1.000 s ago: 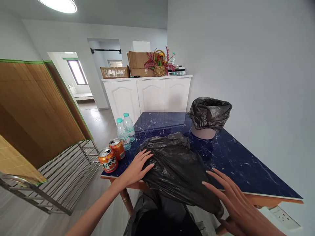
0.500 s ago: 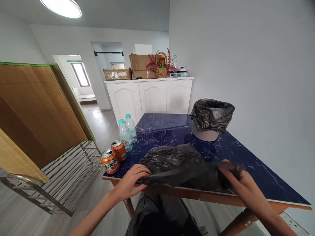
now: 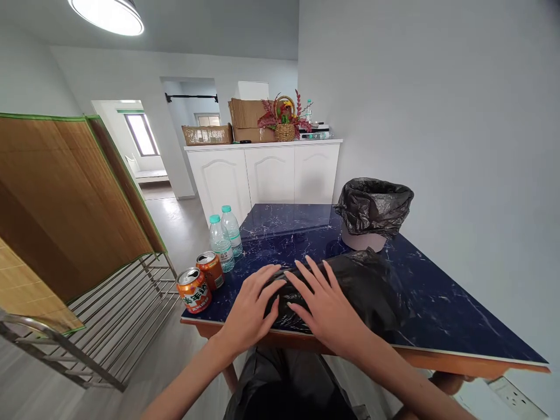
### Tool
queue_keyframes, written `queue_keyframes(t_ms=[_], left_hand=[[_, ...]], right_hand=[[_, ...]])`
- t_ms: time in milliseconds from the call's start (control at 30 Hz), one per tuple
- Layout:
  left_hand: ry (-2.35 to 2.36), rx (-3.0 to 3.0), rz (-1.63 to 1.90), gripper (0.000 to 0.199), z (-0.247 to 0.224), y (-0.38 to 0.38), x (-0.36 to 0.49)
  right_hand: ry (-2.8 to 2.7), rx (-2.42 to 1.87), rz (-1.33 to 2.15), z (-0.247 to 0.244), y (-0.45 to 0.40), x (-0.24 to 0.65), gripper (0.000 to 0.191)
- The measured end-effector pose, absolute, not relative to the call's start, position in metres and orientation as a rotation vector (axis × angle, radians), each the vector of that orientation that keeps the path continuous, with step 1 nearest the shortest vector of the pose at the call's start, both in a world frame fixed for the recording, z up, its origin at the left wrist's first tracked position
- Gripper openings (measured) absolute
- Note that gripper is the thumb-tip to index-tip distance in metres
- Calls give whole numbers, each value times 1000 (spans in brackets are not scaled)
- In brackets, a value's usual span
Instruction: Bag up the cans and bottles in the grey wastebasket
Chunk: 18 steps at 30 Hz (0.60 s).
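A black plastic bag (image 3: 371,286) lies spread on the blue marbled table (image 3: 280,233), near its front edge. My left hand (image 3: 251,306) rests on the bag's left part, fingers stretched and apart. Just beside it, my right hand (image 3: 326,312) lies on the middle of the bag with its fingers spread. Nothing is gripped by either hand. Behind the bag stands a pale bin (image 3: 365,240), lined with another black bag (image 3: 376,210) folded over its rim.
Two orange cans (image 3: 193,290) and two clear water bottles (image 3: 222,245) with teal caps stand along the table's left edge. A metal rack (image 3: 118,315) with a bamboo mat (image 3: 74,198) is at the left. Behind is a white cabinet (image 3: 262,175); a wall closes the right.
Both hands have let go of the bag's near edge and now lie flat on it. My right hand has moved left, towards my left hand. The bag now lies flatter and further right.
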<state>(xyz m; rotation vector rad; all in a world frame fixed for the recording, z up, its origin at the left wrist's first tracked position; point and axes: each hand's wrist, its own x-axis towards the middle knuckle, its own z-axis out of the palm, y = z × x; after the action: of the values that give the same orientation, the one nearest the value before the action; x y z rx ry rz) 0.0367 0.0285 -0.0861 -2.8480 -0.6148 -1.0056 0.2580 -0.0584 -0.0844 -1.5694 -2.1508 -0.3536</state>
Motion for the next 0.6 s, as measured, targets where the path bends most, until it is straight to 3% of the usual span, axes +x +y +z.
queue_keyframes(t_ms=[100, 233, 600], left_hand=[[-520, -2934, -686, 44, -88, 43, 39], [-608, -3072, -398, 50, -108, 64, 30], [-751, -3204, -249, 57, -122, 60, -14]], right_hand=[[-2260, -1678, -188, -111, -21, 270, 64], [-2262, -1776, 41, -139, 7, 295, 74], [-2109, -1838, 193, -176, 19, 395, 75]])
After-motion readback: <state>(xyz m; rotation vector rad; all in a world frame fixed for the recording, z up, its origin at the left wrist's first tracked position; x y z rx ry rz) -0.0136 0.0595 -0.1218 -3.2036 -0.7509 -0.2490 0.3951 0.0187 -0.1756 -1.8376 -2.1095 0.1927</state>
